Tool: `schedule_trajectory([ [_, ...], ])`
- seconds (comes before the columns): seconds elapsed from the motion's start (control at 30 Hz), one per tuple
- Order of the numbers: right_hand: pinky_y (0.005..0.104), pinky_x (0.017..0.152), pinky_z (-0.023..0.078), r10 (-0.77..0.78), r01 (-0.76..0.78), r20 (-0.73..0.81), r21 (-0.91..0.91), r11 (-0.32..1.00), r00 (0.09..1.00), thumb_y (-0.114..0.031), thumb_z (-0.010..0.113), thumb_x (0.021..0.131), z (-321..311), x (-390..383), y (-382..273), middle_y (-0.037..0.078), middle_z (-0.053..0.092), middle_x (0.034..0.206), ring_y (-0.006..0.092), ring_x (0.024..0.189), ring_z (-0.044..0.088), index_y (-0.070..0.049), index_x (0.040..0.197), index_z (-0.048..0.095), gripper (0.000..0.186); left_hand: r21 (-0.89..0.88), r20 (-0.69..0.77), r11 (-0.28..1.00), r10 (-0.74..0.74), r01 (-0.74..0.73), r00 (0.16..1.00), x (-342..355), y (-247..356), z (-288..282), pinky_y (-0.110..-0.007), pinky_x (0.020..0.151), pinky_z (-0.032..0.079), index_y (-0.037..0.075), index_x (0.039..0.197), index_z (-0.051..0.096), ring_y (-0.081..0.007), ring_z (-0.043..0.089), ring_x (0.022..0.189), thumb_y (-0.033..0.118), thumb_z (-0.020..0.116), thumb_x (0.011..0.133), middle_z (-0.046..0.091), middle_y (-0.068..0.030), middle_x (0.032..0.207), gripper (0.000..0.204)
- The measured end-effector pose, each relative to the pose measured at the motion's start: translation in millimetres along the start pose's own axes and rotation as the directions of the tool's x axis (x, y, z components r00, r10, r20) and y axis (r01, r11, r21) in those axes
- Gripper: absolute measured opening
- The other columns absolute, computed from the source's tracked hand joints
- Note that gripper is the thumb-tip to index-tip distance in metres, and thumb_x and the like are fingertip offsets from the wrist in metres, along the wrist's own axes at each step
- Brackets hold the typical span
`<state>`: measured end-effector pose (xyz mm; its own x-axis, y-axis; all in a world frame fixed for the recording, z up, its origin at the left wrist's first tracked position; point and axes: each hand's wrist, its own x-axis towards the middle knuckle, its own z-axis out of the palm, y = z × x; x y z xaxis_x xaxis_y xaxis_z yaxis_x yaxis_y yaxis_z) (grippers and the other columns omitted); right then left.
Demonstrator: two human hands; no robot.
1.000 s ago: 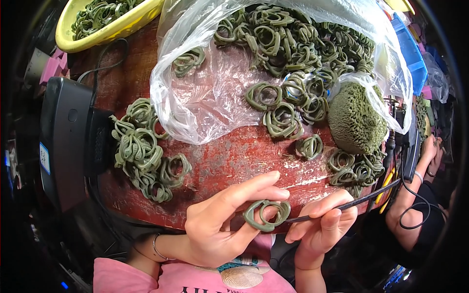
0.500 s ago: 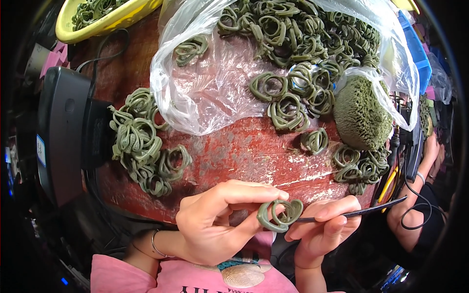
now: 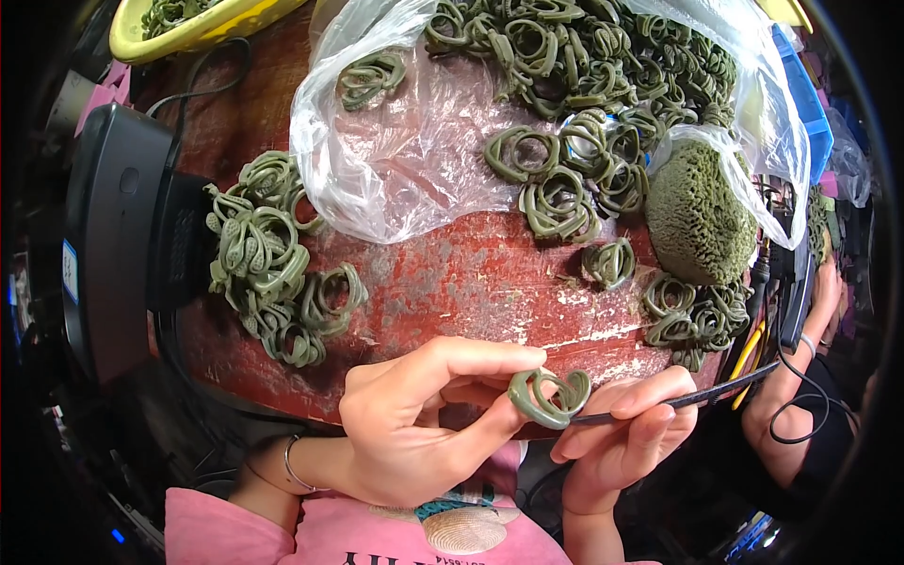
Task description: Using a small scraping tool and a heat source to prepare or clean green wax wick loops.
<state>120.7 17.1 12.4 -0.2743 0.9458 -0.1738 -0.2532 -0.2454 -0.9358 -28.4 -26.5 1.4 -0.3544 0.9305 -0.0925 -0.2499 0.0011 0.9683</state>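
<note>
My left hand [image 3: 428, 414] pinches a dark green, wax-like open ring [image 3: 549, 399] between thumb and fingers, just above the table's near edge. In my right hand [image 3: 633, 424] is a slim black pen-like tool [image 3: 695, 397], gripped between thumb and fingers. Its thin end reaches the lower right side of the ring; whether the tip touches it I cannot tell. Several similar green rings lie in a pile [image 3: 259, 245] to the left, and a single ring [image 3: 608, 263] sits beyond my right hand.
A clear plastic bag [image 3: 395, 179] bears a large heap of green rings [image 3: 574, 56]. Right of it stand a porous green sponge-like lump [image 3: 702, 215] and a small ring cluster [image 3: 702, 315]. A dark box [image 3: 118, 235], yellow basin [image 3: 202, 38] and blue bin [image 3: 803, 99] flank the red table. Another person's arm [image 3: 782, 377] is at right.
The ring has turned slightly in my left fingers and shifted a little right. My left index finger has lifted off its top. The tool's rear end has risen slightly.
</note>
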Motion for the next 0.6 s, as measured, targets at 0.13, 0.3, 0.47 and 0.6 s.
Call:
schedule_trajectory([
  [0.13, 0.0309, 0.040, 0.050, 0.014, -0.014, 0.008, 0.013, 1.000, 1.000, -0.029, 0.058, 0.084, -0.4, 2.6, -1.8, 0.018, 0.055, 0.058, 0.0245, 0.044, 0.059, 0.006, 0.076, 0.049, 0.037, 0.008, -0.013, 1.000, 0.014, -0.014, 1.000, 0.0, -0.2, 1.2, -0.023, 0.065, 0.054, -0.009, 0.094, 0.059, -0.0159, 0.064, 0.077, -0.008, 0.064, 0.074, 0.064, -0.0147, 0.088, 0.021],
  [0.3, 0.0297, 0.039, 0.049, 0.041, -0.040, -0.020, 0.017, 0.999, 0.999, -0.029, 0.058, 0.084, -0.1, 3.9, -3.4, 0.019, 0.055, 0.059, 0.0239, 0.044, 0.058, 0.007, 0.074, 0.049, 0.038, 0.013, -0.012, 1.000, 0.005, -0.004, 1.000, -0.2, 1.2, 1.7, -0.023, 0.066, 0.054, -0.009, 0.094, 0.059, -0.0160, 0.064, 0.077, -0.008, 0.064, 0.074, 0.064, -0.0146, 0.088, 0.021],
  [0.47, 0.0296, 0.039, 0.049, 0.041, -0.041, -0.022, -0.013, 0.999, 0.999, -0.028, 0.057, 0.084, 1.9, 3.2, -2.8, 0.019, 0.056, 0.059, 0.0237, 0.043, 0.058, 0.007, 0.074, 0.049, 0.038, 0.007, -0.004, 1.000, -0.001, 0.001, 1.000, 0.8, 2.7, 1.1, -0.023, 0.067, 0.054, -0.010, 0.095, 0.058, -0.0158, 0.064, 0.078, -0.008, 0.063, 0.075, 0.064, -0.0146, 0.088, 0.021],
  [0.6, 0.0298, 0.040, 0.050, 0.048, -0.049, -0.031, -0.030, 0.998, 0.998, -0.027, 0.057, 0.085, 2.5, 2.8, -3.0, 0.019, 0.056, 0.060, 0.0240, 0.044, 0.058, 0.008, 0.075, 0.050, 0.037, -0.029, -0.003, 1.000, -0.008, 0.008, 1.000, 2.8, 4.6, 0.8, -0.024, 0.069, 0.054, -0.010, 0.095, 0.058, -0.0162, 0.064, 0.080, -0.008, 0.063, 0.075, 0.064, -0.0147, 0.088, 0.021],
])
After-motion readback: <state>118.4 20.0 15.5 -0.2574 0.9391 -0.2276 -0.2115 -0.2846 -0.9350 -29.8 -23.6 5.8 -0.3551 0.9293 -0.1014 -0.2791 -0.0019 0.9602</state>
